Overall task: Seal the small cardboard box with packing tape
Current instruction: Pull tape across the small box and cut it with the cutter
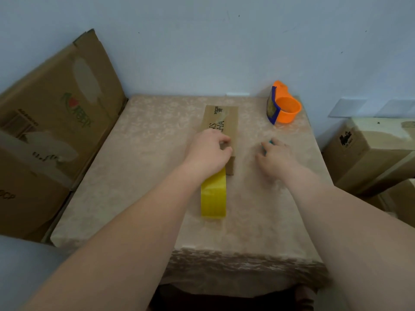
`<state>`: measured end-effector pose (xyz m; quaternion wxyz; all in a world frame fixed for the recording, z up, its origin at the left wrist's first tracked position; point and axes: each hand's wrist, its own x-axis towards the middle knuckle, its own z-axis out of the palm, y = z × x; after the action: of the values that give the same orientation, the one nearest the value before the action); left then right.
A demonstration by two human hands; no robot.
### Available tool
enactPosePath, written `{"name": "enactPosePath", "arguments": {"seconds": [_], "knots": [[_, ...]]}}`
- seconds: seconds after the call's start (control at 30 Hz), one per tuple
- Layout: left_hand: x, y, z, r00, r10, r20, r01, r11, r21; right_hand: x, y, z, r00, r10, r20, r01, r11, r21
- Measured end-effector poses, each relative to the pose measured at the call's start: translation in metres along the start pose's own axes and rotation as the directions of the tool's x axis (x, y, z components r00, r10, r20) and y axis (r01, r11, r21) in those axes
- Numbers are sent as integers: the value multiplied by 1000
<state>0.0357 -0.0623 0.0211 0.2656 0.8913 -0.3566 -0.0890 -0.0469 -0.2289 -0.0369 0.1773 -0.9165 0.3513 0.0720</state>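
Note:
A small brown cardboard box (221, 124) with black lettering lies lengthwise in the middle of the table (146, 153). My left hand (207, 152) rests on its near end with fingers curled over the top. A yellow roll of tape (213, 196) stands on edge just in front of the box, partly under my left wrist. My right hand (275, 157) lies on the table to the right of the box, its fingers curled around a small teal object (271, 142) that is mostly hidden.
An orange and blue tape dispenser (284, 104) sits at the table's far right corner. Large cardboard boxes (51, 122) lean against the wall on the left, and more boxes (370, 151) are stacked on the right. A patterned beige cloth covers the table.

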Motion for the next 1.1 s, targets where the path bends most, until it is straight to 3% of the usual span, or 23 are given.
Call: {"name": "enactPosePath", "arguments": {"seconds": [0.17,0.37,0.57,0.7,0.8,0.9,0.97,1.1], "knots": [[-2,2,0,1000,-9,-20,10,1000,2,-8,-4,1,990,-63,-125,74,993,87],[-6,4,-5,997,-69,28,71,994,-82,-24,-4,9,980,-85,-178,124,968,220],[-26,-2,-13,971,-233,-62,204,931,-303,-47,-1,11,987,147,-66,-112,921,374],[-46,-9,-15,875,-483,-39,413,784,-463,-58,-17,-5,981,116,-154,-37,898,439],[-61,-7,-14,791,-564,238,569,534,-625,-63,-45,-22,946,-11,-323,172,863,475],[-72,-6,-9,755,-494,431,620,326,-714,-69,-70,-30,903,-220,-370,373,828,419],[-77,-3,-7,773,-424,472,607,275,-746,-71,-79,-29,882,-347,-320,453,811,371],[-79,-3,-2,831,-355,428,535,299,-790,-64,-81,-21,865,-458,-206,498,833,242]]}}
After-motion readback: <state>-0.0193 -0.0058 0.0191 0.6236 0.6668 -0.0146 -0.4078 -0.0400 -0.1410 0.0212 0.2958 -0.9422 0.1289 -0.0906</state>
